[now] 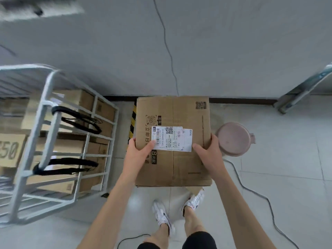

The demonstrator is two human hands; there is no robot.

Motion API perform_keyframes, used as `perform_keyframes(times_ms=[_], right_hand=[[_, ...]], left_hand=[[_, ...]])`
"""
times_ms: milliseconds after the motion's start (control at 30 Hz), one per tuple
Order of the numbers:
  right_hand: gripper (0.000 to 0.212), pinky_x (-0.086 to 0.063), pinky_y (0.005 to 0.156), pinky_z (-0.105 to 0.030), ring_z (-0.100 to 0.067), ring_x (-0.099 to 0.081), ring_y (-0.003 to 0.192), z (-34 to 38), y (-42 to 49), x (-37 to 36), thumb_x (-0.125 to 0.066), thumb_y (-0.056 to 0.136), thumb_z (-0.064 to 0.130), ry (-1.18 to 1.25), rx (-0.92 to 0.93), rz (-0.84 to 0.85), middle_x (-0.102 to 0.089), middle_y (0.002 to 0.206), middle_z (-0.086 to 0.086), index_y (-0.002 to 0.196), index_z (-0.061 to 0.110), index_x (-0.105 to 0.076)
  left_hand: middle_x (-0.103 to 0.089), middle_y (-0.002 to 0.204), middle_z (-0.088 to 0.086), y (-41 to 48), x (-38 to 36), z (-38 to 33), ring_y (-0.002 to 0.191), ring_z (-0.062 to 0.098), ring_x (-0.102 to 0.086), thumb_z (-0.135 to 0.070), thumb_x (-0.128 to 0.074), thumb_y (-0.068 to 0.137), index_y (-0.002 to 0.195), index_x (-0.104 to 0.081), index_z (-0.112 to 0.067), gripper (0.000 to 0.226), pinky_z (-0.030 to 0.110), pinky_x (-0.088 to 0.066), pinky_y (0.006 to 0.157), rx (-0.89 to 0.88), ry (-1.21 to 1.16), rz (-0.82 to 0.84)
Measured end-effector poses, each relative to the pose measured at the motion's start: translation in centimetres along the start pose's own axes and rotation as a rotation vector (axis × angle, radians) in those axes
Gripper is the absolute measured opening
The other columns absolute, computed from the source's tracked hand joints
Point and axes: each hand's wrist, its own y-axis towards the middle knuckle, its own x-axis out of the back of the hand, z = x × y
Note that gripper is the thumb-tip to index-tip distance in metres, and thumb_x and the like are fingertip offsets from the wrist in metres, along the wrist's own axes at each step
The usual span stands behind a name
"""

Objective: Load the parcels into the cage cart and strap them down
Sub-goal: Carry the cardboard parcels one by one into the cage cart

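A brown cardboard parcel (pixel 181 164) with a white shipping label (pixel 172 139) is held flat in front of me, above the floor. My left hand (pixel 139 150) grips its left edge, thumb on the label. My right hand (pixel 208 150) grips its right edge, thumb on top. To the left stands the grey metal cage cart (pixel 52 123), with several cardboard boxes (pixel 71 146) stacked inside. Two black straps (pixel 79 121) hang looped on the cart's near upright bar.
A pink round lidded bin (pixel 233 139) sits on the floor right of the parcel. A grey cable (pixel 256 193) runs over the tiles at right. A yellow-black striped marker (pixel 132 123) stands by the wall. My feet in white shoes (pixel 194 200) are below the parcel.
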Motion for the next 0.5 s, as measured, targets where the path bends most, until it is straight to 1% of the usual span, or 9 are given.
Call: perform_keyframes(times_ms=[67, 100, 133, 200, 267, 300, 367, 433, 500], right_hand=[[0.085, -0.047, 0.1, -0.04, -0.011, -0.054, 0.111, 3.2, -2.6, -1.4, -0.073, 0.077, 0.044, -0.043, 0.052, 0.033, -0.051, 0.128, 0.014, 0.148, 0.034, -0.029], [0.083, -0.047, 0.101, -0.039, -0.01, -0.053, 0.112, 4.7, -3.9, -2.3, -0.073, 0.079, 0.045, -0.064, 0.092, 0.046, -0.051, 0.128, 0.015, 0.148, 0.034, -0.029], [0.079, -0.047, 0.102, -0.04, -0.01, -0.053, 0.113, 6.1, -5.1, -3.3, -0.072, 0.08, 0.046, -0.086, 0.139, 0.055, -0.051, 0.127, 0.016, 0.147, 0.036, -0.031], [0.075, -0.046, 0.104, -0.042, -0.01, -0.052, 0.114, 8.4, -7.7, -5.7, -0.069, 0.083, 0.047, -0.128, 0.206, 0.072, -0.051, 0.127, 0.017, 0.147, 0.035, -0.032], [0.079, -0.044, 0.108, -0.045, -0.011, -0.051, 0.117, 10.1, -10.3, -8.5, -0.067, 0.084, 0.05, -0.149, 0.239, 0.103, -0.048, 0.131, 0.016, 0.151, 0.035, -0.028], [0.079, -0.043, 0.109, -0.048, -0.013, -0.052, 0.121, 10.9, -11.8, -10.2, -0.067, 0.084, 0.052, -0.154, 0.255, 0.127, -0.049, 0.136, 0.015, 0.151, 0.036, -0.028], [0.078, -0.045, 0.107, -0.049, -0.013, -0.053, 0.124, 12.0, -14.7, -13.7, -0.066, 0.081, 0.055, -0.146, 0.301, 0.174, -0.052, 0.14, 0.014, 0.149, 0.04, -0.03], [0.076, -0.047, 0.105, -0.046, -0.008, -0.056, 0.121, 12.8, -18.2, -17.8, -0.066, 0.079, 0.056, -0.142, 0.37, 0.231, -0.054, 0.135, 0.02, 0.145, 0.047, -0.032], [0.074, -0.049, 0.101, -0.039, -0.001, -0.056, 0.116, 13.2, -21.8, -21.9, -0.067, 0.078, 0.056, -0.134, 0.422, 0.271, -0.055, 0.13, 0.027, 0.143, 0.053, -0.031]], left_hand=[[-0.067, 0.105, -0.024, -2.4, 3.7, -1.0, 0.102, 0.0, -0.063, -0.072, -0.075, 0.066, 0.115, -0.049, -0.052, 0.059, 0.033, -0.054, 0.081, -0.029, -0.049, -0.062], [-0.069, 0.103, -0.026, -3.3, 5.6, -1.6, 0.102, 0.0, -0.064, -0.071, -0.075, 0.066, 0.109, -0.051, -0.057, 0.051, 0.034, -0.054, 0.081, -0.048, -0.071, -0.091], [-0.069, 0.102, -0.03, -4.2, 7.5, -2.1, 0.101, -0.001, -0.065, -0.07, -0.075, 0.067, 0.104, -0.052, -0.062, 0.044, 0.033, -0.053, 0.079, -0.07, -0.097, -0.119], [-0.068, 0.099, -0.034, -6.0, 11.3, -2.6, 0.099, 0.0, -0.066, -0.067, -0.076, 0.068, 0.098, -0.053, -0.067, 0.038, 0.032, -0.053, 0.075, -0.112, -0.15, -0.169], [-0.07, 0.097, -0.029, -7.9, 15.3, -2.6, 0.097, 0.002, -0.066, -0.067, -0.076, 0.068, 0.094, -0.053, -0.07, 0.034, 0.034, -0.054, 0.075, -0.137, -0.185, -0.212], [-0.07, 0.098, -0.026, -8.8, 17.6, -2.1, 0.098, 0.002, -0.066, -0.068, -0.076, 0.069, 0.094, -0.054, -0.069, 0.033, 0.035, -0.053, 0.076, -0.145, -0.199, -0.24], [-0.069, 0.103, -0.022, -10.8, 22.1, -0.8, 0.1, 0.005, -0.064, -0.069, -0.075, 0.069, 0.104, -0.056, -0.059, 0.041, 0.041, -0.055, 0.083, -0.162, -0.221, -0.303], [-0.069, 0.107, -0.02, -13.1, 27.0, 1.1, 0.102, 0.008, -0.065, -0.069, -0.074, 0.068, 0.113, -0.058, -0.05, 0.051, 0.046, -0.055, 0.087, -0.169, -0.261, -0.367], [-0.07, 0.107, -0.018, -15.3, 31.6, 3.7, 0.102, 0.009, -0.065, -0.07, -0.073, 0.067, 0.111, -0.059, -0.051, 0.05, 0.043, -0.055, 0.083, -0.188, -0.291, -0.423]])
